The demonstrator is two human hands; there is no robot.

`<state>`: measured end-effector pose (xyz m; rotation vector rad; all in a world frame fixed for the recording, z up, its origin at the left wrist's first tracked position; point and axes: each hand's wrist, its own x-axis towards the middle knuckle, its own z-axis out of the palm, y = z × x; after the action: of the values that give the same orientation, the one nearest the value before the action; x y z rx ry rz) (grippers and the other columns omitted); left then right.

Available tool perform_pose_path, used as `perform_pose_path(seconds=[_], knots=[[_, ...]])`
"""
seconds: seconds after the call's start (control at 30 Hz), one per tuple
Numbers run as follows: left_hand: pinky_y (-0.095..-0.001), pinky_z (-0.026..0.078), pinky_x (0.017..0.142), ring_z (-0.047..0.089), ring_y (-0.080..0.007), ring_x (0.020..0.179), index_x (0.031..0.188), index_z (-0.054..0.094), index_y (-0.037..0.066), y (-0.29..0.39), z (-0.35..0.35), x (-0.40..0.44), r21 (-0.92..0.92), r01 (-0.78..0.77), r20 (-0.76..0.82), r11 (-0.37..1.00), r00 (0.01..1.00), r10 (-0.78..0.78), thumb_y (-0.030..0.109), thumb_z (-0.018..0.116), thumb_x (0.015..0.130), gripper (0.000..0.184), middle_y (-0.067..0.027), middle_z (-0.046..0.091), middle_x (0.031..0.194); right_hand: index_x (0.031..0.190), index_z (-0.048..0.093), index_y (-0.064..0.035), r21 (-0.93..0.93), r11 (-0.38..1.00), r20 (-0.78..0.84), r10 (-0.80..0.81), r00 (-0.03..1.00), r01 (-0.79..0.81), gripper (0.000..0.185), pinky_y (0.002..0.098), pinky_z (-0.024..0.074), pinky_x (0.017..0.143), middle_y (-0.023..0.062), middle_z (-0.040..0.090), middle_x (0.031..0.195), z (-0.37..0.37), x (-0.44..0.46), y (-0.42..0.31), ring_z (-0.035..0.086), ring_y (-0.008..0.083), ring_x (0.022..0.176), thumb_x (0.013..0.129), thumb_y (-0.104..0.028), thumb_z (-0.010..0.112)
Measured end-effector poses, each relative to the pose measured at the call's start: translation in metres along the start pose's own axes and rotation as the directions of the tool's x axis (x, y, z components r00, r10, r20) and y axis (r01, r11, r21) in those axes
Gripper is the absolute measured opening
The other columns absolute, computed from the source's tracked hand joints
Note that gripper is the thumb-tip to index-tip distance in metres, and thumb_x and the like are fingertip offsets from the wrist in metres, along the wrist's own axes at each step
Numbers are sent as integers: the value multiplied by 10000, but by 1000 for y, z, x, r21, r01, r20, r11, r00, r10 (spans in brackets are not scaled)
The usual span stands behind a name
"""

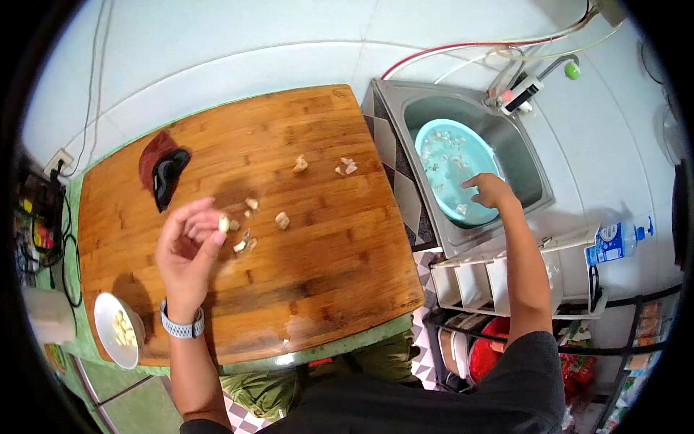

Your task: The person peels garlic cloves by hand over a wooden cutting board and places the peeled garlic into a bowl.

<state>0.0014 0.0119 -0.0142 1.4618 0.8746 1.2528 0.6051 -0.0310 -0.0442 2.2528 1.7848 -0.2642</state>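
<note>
Over the wooden board, my left hand [189, 242] pinches a pale peeled garlic clove [224, 224] between thumb and fingertips. Below and beside it lie garlic cloves [282, 220] and bits of skin [251, 244] on the board [340, 275]. Two more small groups of garlic pieces [300, 164] rest farther back. A white bowl [105, 312] with several peeled cloves stands at the board's left front corner. My right hand [491, 192] hangs over the light-blue basin [477, 137], its fingers apart and nothing visible in them. Garlic skins float in the basin's water.
The basin sits in a steel sink [531, 163] with a faucet [553, 69]. A dark red and black cloth-like item [165, 170] lies at the board's back left. A white rack [470, 282] and a blue-labelled bottle [614, 241] are right of the board.
</note>
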Motion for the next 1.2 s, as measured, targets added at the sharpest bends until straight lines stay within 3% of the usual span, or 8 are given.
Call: perform_pose_path(seconds=[0.13, 0.17, 0.3, 0.4, 0.7, 0.93, 1.1, 1.2], knots=[[-268, 541, 892, 670, -134, 986, 1281, 595, -20, 12, 27, 13, 86, 87, 45, 993, 995, -91, -41, 747, 884, 426, -79, 711, 1086, 1136, 773, -158, 62, 997, -353, -25, 935, 50, 315, 416, 558, 833, 174, 702, 1086, -3, -20, -3, 695, 312, 952, 843, -51, 731], [-273, 547, 882, 677, -132, 975, 1260, 607, -15, 20, 41, 19, 119, 162, 32, 980, 985, -167, -55, 747, 872, 415, -76, 721, 1072, 1126, 772, -132, 356, 934, -381, 111, 918, 35, 277, 380, 554, 776, 147, 716, 1062, -19, -29, -25, 694, 263, 878, 863, -59, 723], [-269, 559, 862, 706, -129, 957, 1196, 653, 0, 55, 122, 44, 191, 144, 140, 971, 975, -173, -53, 749, 879, 335, -76, 749, 1042, 1178, 731, -71, 967, 224, -152, 137, 979, 119, 237, 265, 525, 677, 43, 742, 1056, -44, -72, -78, 665, 114, 768, 947, -102, 689], [-270, 556, 801, 712, -121, 903, 1164, 670, 29, 65, 197, 53, 188, 225, 156, 956, 954, -255, 50, 798, 877, 315, -63, 761, 1035, 1266, 668, -33, 968, -237, 74, -43, 996, -82, 290, 256, 550, 764, 58, 727, 1115, -88, -107, -127, 682, 123, 876, 985, -103, 673], [-259, 553, 681, 720, -127, 837, 1147, 624, 35, 93, 329, 72, 193, 282, 144, 940, 939, -312, 86, 789, 878, 319, -74, 755, 1011, 1215, 681, 24, 760, -619, 246, -5, 969, -196, 262, 288, 575, 892, 67, 714, 1084, -115, -119, -102, 683, 136, 963, 981, -94, 685], [-328, 564, 804, 721, -207, 950, 1353, 540, 66, 122, 300, 80, 409, 183, 232, 894, 927, -296, 49, 800, 817, 597, -107, 622, 1280, 1123, 714, -7, 913, -365, 219, 59, 974, -183, 232, 282, 572, 767, 50, 733, 949, -82, -78, -77, 690, 129, 841, 959, -171, 723], [-308, 561, 896, 711, -162, 1006, 1324, 569, 42, 172, 153, 56, 468, 255, -25, 846, 961, -276, -2, 717, 900, 452, -87, 673, 1237, 1005, 700, -42, 596, 797, -199, 265, 944, -98, 206, 486, 551, 746, 168, 745, 904, 62, 22, 14, 720, 366, 834, 911, -223, 668], [-296, 562, 875, 714, -149, 975, 1282, 589, 25, 223, 74, 12, 474, 358, -308, 805, 923, -230, -25, 654, 949, 343, -76, 694, 1207, 982, 729, -32, 170, 978, 4, -125, 992, 123, 167, 488, 546, 812, 224, 717, 960, 49, 30, 13, 684, 423, 929, 878, -149, 670]])
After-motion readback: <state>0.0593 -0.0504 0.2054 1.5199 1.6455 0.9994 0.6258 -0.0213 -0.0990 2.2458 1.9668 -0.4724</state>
